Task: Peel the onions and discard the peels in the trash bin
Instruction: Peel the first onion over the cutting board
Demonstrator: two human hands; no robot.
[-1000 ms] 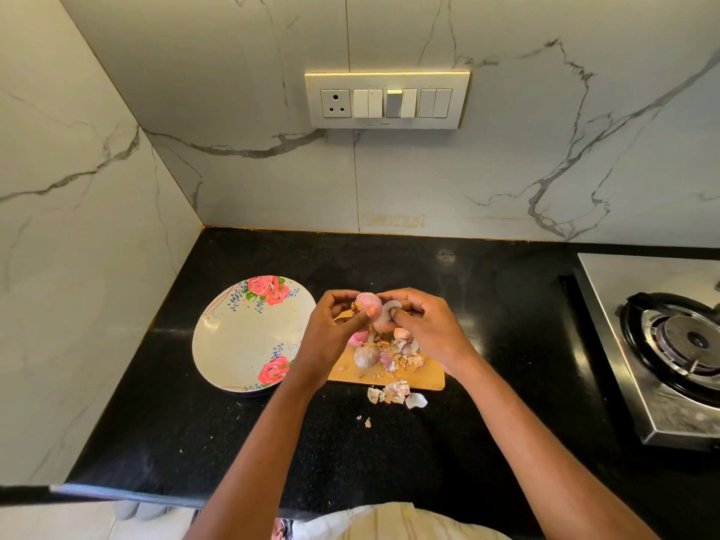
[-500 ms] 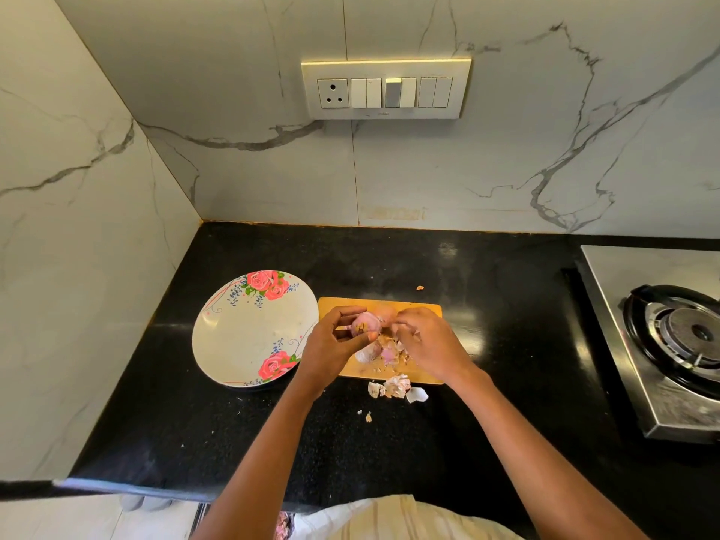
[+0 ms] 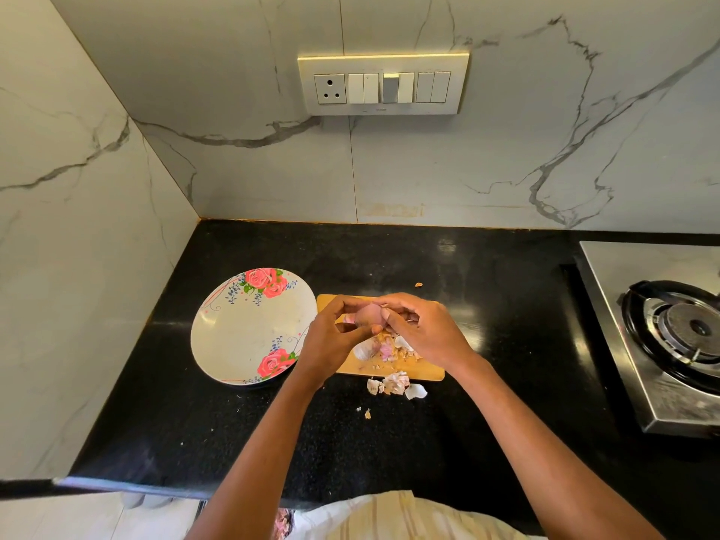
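Note:
A small pink onion (image 3: 368, 315) is held just above the wooden cutting board (image 3: 424, 374). My left hand (image 3: 335, 337) grips it from the left and below. My right hand (image 3: 422, 331) holds it from the right, thumb pressed on its skin. Under my hands, another small onion (image 3: 366, 349) and pink and white peel scraps (image 3: 389, 350) lie on the board. More peels (image 3: 395, 385) lie on the black counter in front of the board. No trash bin is in view.
A floral plate (image 3: 241, 337) sits left of the board, touching it. A steel gas stove (image 3: 670, 333) stands at the right. Marble walls close the back and left; a switch panel (image 3: 383, 85) is on the back wall. A tiny peel bit (image 3: 419, 284) lies behind the board.
Both hands have lowered with the onion, from above the board's far edge down close over the board. My right thumb has shifted onto the onion's skin.

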